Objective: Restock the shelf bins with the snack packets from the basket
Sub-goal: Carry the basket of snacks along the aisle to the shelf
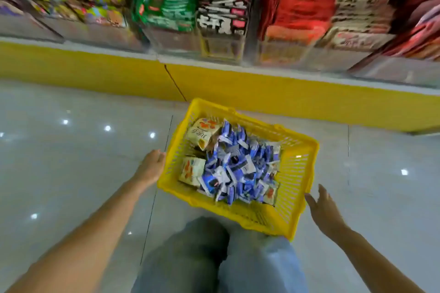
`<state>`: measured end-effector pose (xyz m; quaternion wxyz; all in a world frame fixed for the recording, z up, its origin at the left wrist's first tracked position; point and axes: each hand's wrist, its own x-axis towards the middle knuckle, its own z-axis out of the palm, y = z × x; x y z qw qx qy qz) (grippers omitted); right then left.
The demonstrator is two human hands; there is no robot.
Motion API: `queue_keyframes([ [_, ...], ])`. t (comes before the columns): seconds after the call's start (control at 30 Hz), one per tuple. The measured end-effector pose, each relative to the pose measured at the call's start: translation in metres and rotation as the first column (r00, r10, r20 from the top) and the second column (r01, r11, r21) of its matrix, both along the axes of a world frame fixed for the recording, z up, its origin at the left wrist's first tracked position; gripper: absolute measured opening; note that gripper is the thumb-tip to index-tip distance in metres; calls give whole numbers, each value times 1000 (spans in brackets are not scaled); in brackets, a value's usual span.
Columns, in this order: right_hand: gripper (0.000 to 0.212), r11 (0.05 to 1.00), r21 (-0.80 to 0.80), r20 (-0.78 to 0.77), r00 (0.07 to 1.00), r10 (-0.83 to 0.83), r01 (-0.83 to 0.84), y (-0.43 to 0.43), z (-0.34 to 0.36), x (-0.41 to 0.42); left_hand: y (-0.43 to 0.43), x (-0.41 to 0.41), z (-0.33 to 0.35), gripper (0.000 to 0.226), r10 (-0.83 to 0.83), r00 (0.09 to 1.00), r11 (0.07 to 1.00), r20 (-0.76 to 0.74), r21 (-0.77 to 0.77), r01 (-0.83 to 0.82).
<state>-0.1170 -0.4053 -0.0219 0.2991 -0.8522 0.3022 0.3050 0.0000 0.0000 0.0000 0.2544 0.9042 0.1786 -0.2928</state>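
Yellow basket [295, 169] between left hand [151, 167], right hand [325, 209].

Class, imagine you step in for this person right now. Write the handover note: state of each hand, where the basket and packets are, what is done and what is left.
Left hand: against the left wall of the yellow basket; motion blur hides whether it grips.
Right hand: open, fingers spread, just off the basket's near right corner, holding nothing.
Basket: low in front of the shelf bins, which look stocked but blurred.
Snack packets: all piled in the basket, mostly blue-white, a few cream ones at its left.
Done: basket brought to the shelf.
Left: move every packet into the bins.
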Motion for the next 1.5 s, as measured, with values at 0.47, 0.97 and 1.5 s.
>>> queue_keyframes([
  [0.47,59,859,131,-97,868,-486,496,-9,-46,33,8,1,-66,59,506,775,758,-377,-235,-609],
  [0.97,52,970,-67,104,969,-226,233,34,139,32,45,-129,90,68,634,722,745,-278,-33,-667],
  [1.5,62,978,-27,450,871,197,-207,266,361,124,218,-209,285,57,868,414,468,275,-171,-867],
])
